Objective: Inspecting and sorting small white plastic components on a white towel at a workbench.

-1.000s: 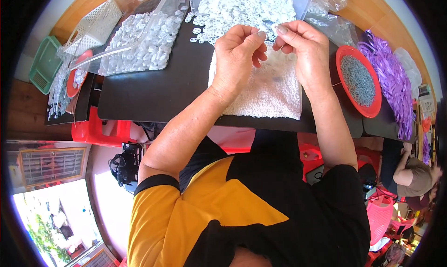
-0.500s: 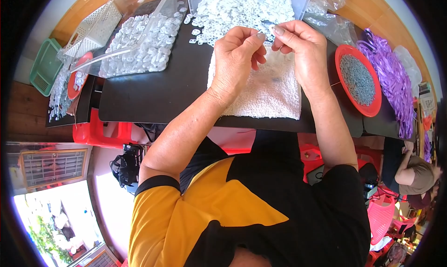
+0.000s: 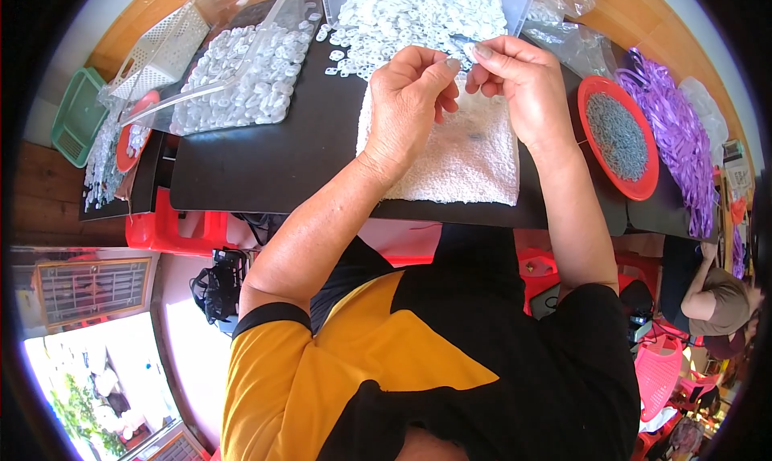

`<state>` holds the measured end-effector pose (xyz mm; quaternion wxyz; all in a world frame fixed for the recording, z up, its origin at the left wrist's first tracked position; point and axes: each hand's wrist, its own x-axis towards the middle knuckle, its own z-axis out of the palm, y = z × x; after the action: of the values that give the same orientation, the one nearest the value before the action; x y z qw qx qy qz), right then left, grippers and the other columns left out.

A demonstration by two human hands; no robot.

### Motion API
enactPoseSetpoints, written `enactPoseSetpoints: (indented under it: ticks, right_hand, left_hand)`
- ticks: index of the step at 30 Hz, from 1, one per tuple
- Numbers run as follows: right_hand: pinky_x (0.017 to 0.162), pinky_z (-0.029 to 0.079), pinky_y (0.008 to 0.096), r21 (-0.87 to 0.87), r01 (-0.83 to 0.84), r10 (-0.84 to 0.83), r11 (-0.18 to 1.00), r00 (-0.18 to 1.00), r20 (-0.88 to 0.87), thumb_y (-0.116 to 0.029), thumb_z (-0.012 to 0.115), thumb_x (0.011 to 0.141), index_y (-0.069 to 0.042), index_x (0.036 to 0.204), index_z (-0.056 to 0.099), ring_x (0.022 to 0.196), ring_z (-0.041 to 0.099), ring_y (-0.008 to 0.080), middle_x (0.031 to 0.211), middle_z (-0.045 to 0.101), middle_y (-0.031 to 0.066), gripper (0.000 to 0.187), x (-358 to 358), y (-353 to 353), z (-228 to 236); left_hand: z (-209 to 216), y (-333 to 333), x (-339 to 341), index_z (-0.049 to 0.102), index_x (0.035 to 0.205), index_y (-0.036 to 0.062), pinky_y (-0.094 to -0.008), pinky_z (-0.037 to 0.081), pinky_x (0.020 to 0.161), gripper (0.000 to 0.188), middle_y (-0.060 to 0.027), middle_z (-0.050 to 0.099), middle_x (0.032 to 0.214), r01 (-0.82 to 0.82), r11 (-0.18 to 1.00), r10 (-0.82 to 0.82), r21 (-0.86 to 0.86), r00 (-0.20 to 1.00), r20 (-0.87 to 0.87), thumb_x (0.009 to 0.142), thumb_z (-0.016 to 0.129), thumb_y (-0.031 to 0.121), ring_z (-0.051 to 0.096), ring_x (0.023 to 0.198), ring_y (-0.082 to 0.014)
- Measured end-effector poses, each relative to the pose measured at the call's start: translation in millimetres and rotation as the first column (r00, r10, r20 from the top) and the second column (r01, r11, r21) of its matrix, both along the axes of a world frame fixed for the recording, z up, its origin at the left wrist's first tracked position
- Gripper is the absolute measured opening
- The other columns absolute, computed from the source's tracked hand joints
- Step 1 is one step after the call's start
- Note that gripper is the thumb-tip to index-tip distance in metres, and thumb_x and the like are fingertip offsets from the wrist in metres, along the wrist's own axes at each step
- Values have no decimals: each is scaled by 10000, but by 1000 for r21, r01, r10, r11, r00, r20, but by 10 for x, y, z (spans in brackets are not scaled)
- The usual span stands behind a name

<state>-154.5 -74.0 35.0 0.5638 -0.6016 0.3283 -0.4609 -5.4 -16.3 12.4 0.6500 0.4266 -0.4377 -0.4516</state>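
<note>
Pinching one small white ring [image 3: 469, 51] between both hands, above the white towel [image 3: 466, 151] on the black bench [image 3: 273, 159].

Left hand [image 3: 410, 99] and right hand [image 3: 519, 83] meet at the fingertips, thumb and forefinger of each closed on the ring; exact grip too small to tell. Heap of white rings [image 3: 418, 11] lies just beyond the hands, more in a clear bag [image 3: 241, 79] to the left. Red dish of grey bits [image 3: 619, 135] sits right of the towel, purple ribbons [image 3: 679, 131] beside it. Green basket [image 3: 76, 115] at far left.
</note>
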Motion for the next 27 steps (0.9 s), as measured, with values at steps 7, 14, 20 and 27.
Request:
enactPoseSetpoints:
  ticks: [7, 14, 20, 27]
  right_hand:
    - [626, 414, 215, -81, 22, -24, 997, 999, -28, -169, 662, 861, -14, 864, 677, 642, 586, 95, 698, 629, 20, 156, 19, 21, 8]
    - [623, 418, 208, -194, 40, -51, 980, 997, -52, -148, 664, 859, -7, 875, 677, 652, 561, 75, 697, 617, 10, 143, 75, 86, 13]
    - [626, 413, 213, -114, -5, -5, 993, 996, -89, -155, 669, 842, -15, 870, 678, 654, 568, 76, 719, 622, 8, 143, -16, 28, 61]
    - [626, 409, 214, -142, -34, 19, 989, 994, -103, -158, 659, 845, -25, 860, 680, 645, 566, 72, 715, 619, 1, 136, -48, 37, 74]
  left_hand:
    - [12, 10, 4, 585, 891, -14, -209, 418, 454, 174, -33, 601, 667, -6, 1000, 6, 7, 1000, -4, 898, 625, 156, 565, 550, -81]
    - [12, 15, 6, 585, 893, -14, -206, 414, 453, 172, -33, 602, 669, 8, 1000, -8, 1, 1000, 4, 906, 614, 155, 563, 551, -80]
    - [35, 16, -30, 592, 897, -12, -208, 422, 465, 152, -38, 615, 689, 42, 999, -42, -23, 999, 7, 913, 628, 135, 570, 570, -82]
    - [38, 23, -24, 593, 897, -8, -206, 427, 470, 155, -43, 619, 700, 60, 998, -60, -5, 998, 30, 915, 635, 140, 572, 580, -81]
